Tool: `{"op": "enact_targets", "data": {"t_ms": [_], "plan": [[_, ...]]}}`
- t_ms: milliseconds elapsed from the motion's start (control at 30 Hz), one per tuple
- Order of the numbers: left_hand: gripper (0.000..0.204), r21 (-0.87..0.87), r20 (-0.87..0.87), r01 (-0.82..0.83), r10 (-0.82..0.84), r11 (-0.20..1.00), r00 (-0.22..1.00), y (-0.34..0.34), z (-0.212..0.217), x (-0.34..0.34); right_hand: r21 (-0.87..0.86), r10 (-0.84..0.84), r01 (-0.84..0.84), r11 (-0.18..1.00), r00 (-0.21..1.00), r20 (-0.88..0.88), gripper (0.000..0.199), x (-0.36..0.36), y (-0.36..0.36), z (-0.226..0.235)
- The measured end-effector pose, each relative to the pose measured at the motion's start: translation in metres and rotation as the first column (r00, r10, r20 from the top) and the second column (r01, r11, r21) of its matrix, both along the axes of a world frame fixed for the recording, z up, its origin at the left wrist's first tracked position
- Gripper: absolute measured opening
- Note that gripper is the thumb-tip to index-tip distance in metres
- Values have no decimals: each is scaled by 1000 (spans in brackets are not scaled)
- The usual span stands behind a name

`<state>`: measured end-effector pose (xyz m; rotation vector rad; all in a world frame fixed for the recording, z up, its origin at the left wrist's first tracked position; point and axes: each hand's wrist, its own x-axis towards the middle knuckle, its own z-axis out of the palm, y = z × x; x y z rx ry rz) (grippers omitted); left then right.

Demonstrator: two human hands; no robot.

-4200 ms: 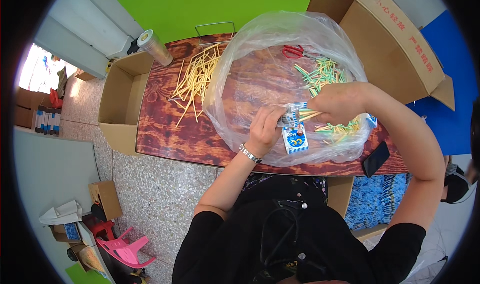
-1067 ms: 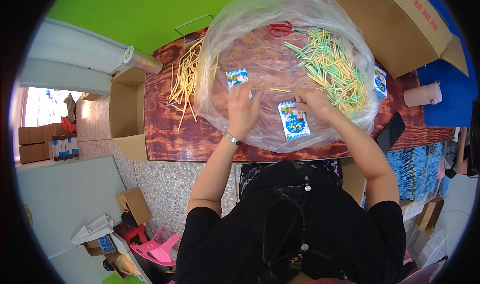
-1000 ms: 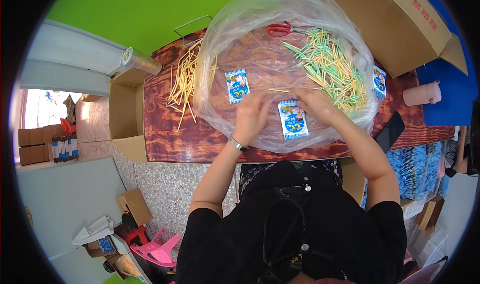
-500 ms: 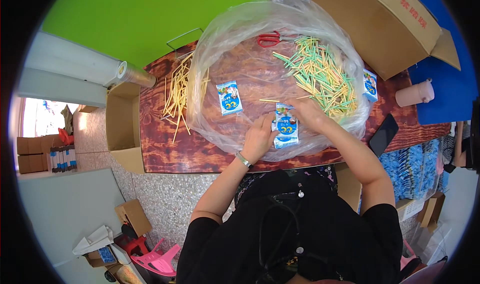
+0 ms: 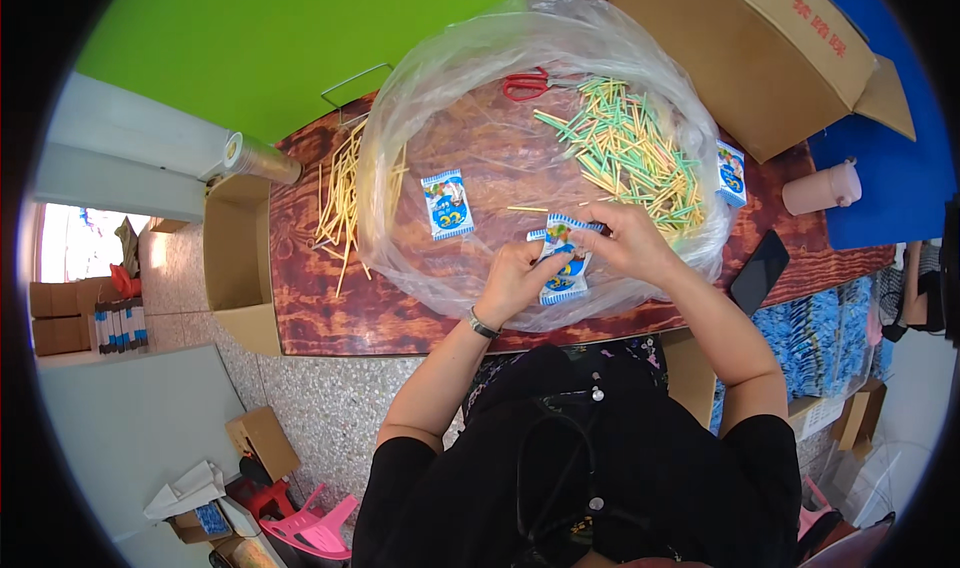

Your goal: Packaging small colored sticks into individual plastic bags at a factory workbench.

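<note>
In front of my body, my left hand (image 5: 512, 284) and my right hand (image 5: 632, 242) grip a small blue-and-white snack packet (image 5: 577, 265). The right fingers pinch its striped top end, while the left thumb presses on its side. What looks like another packet (image 5: 564, 290) lies partly under it, mostly hidden. A similar packet (image 5: 446, 205) rests flat to the left on a clear plastic bag (image 5: 470, 276). Just beyond my hands is a single yellow stick (image 5: 526, 208). A pile of yellow and green sticks (image 5: 640, 158) spreads to the right.
Red-handled scissors (image 5: 527, 85) lie at the back. Yellow sticks (image 5: 345, 198) sit at the left, outside the bag's rim. A packet (image 5: 731, 174), a phone (image 5: 760, 271) and a pink bottle (image 5: 823, 188) are at the right. A large cardboard box (image 5: 745, 63) stands behind them.
The packet between my hands has lifted and tilted at its top end. My right fingers have closed on that end. The whole view has shifted slightly.
</note>
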<state>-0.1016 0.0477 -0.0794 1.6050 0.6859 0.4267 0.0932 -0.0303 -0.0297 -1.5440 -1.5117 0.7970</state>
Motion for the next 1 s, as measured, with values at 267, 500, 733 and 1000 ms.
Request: {"op": "enact_targets", "data": {"t_ms": [267,500,733,1000], "plan": [[21,48,56,-128,125,991,991,-2,-42,4,6,240,-244,970,960,146,37,75,28,0],[29,106,41,-116,112,988,993,-9,-8,15,-402,359,7,916,437,825,50,110,116,-24],[28,30,45,-154,152,988,987,-10,-27,3,-351,327,14,936,332,885,37,107,122,-48],[28,86,1,-97,97,992,995,-8,-22,1,-198,250,-186,962,323,913,19,132,110,-37]]}}
